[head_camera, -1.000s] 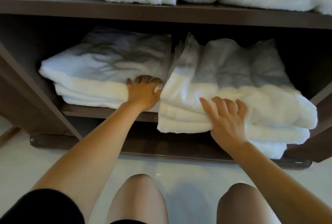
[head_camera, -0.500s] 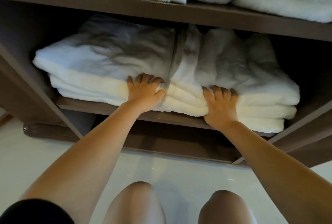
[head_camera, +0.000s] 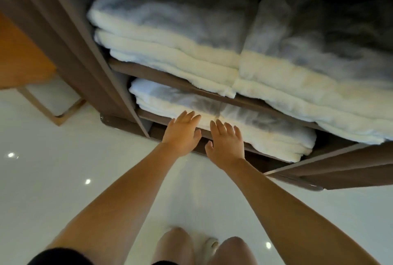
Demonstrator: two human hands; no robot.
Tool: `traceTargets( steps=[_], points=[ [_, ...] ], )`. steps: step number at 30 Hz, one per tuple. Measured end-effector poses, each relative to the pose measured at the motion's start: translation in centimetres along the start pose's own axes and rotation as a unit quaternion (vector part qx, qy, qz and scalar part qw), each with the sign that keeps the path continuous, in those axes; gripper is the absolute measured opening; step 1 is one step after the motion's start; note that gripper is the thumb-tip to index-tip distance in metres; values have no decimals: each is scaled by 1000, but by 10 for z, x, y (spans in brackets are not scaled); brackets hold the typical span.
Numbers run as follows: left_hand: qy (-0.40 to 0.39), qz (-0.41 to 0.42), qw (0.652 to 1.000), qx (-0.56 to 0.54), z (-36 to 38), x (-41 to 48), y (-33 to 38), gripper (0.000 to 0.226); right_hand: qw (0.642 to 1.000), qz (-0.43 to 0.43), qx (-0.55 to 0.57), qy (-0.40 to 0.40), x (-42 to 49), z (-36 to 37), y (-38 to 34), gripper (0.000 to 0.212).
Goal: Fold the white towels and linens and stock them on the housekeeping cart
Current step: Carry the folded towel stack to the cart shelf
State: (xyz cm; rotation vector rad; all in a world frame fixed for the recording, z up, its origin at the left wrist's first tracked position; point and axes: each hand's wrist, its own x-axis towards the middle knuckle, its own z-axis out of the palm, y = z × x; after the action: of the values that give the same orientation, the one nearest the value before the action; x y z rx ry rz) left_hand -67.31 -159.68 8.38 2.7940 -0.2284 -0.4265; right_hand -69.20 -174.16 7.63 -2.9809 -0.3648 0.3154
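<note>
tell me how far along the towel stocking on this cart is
Done: folded white towel stacks sit on both visible cart shelves, upper stacks and lower stacks. In hand: nothing; left hand and right hand are open, fingers straight at the lower stacks' front edge. Left: no unfolded linen shows, so perhaps only final tidying.
</note>
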Motion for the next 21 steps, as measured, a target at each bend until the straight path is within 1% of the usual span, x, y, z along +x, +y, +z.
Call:
traceTargets(
  steps=[4,7,10,12,15,18,21],
  points=[
    [25,-53,998,19,-81,-62,-12,52,998,-60,12,-19,-13,-70,-61,62],
    [50,-60,996,34,-140,-98,-30,52,994,-110,14,-25,-14,-120,-105,62],
    [80,-88,992,46,-193,-127,-55,54,990,-141,14,5,-5,-161,-150,63],
    [95,-115,988,48,-223,-146,-81,55,987,-159,0,31,3,-187,-189,64],
    [119,-153,979,66,-255,-173,-126,56,981,-185,-24,47,14,-218,-251,63],
    [147,-161,971,94,-289,-198,-181,55,973,-216,-32,76,25,-239,-320,62],
    [168,-162,969,85,-322,-222,-247,54,969,-225,-32,98,31,-247,-387,60]
  ],
)
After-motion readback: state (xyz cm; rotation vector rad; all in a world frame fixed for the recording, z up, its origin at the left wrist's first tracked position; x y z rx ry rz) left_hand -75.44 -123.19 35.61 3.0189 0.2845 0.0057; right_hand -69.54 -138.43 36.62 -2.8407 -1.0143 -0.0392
